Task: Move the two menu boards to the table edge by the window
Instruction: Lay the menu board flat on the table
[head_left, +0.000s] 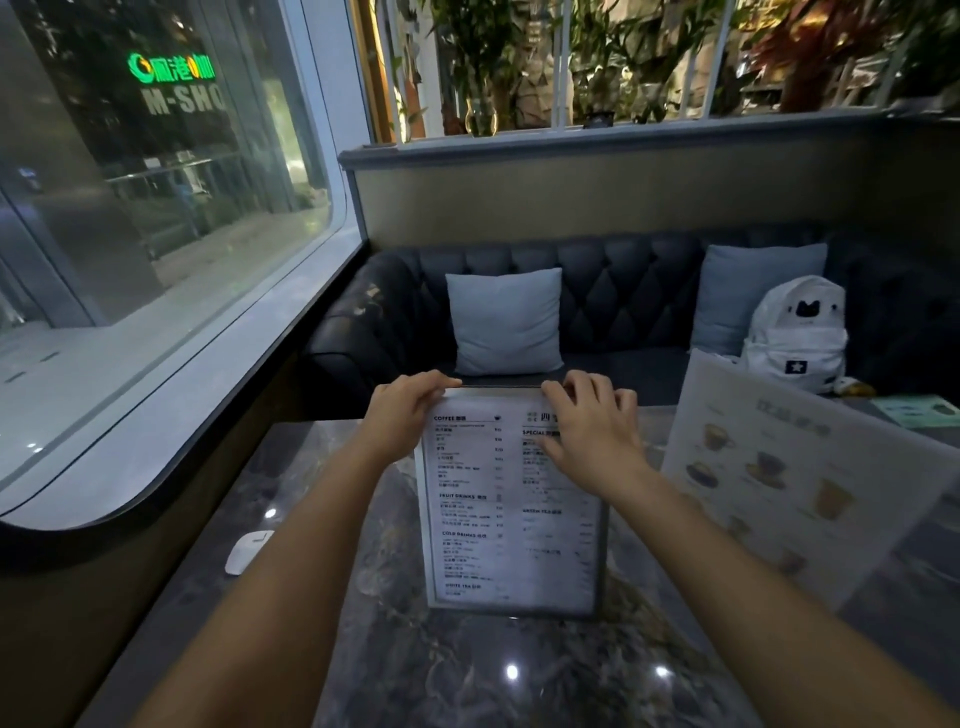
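Left hand (402, 410) and right hand (589, 434) both curl over the top edge of the text menu (511, 525), fingers closed on its frame, the right thumb on its face. The menu stands upright, near the middle of the dark marble desk (467, 675), its base on the surface. The picture menu (795, 478) leans to the right, well apart from both hands and untouched. The window (156, 208) lies to the left. Step in hand, as judged: the first board is gripped, not yet shifted. The next move calls for carrying it leftward to the window-side edge, near a small white object (247, 551).
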